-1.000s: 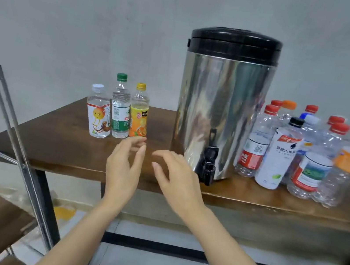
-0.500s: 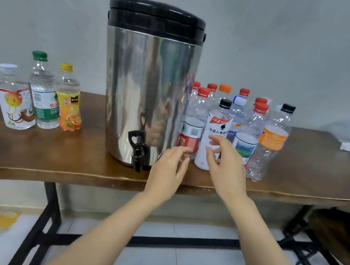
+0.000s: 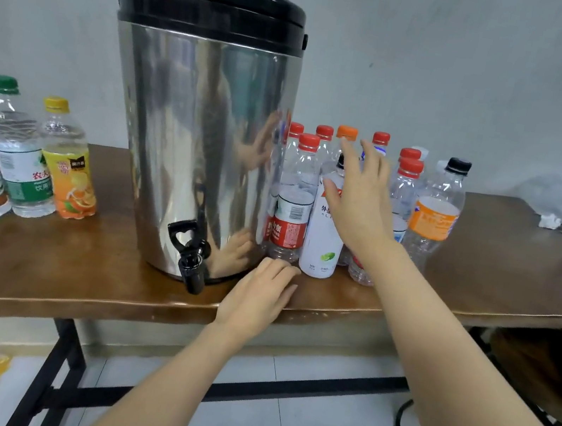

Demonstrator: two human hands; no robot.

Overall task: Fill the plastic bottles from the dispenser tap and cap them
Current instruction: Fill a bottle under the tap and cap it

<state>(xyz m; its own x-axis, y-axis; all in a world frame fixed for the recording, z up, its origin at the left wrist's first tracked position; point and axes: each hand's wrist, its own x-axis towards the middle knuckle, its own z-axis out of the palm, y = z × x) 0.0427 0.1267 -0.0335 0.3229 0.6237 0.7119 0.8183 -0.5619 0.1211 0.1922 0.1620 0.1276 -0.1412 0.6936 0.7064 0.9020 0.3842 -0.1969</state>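
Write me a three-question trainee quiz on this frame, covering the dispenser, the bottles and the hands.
1. True or false: a bottle stands under the tap of the dispenser.
2. Where is the left hand? A: on the tap. B: at the front edge of the table, between the tap and the bottles to its right. C: on a red cap.
3. What colour is the cap on the orange-banded bottle?

Key: 1 false, nothing stands under the tap. 2 B. 3 black.
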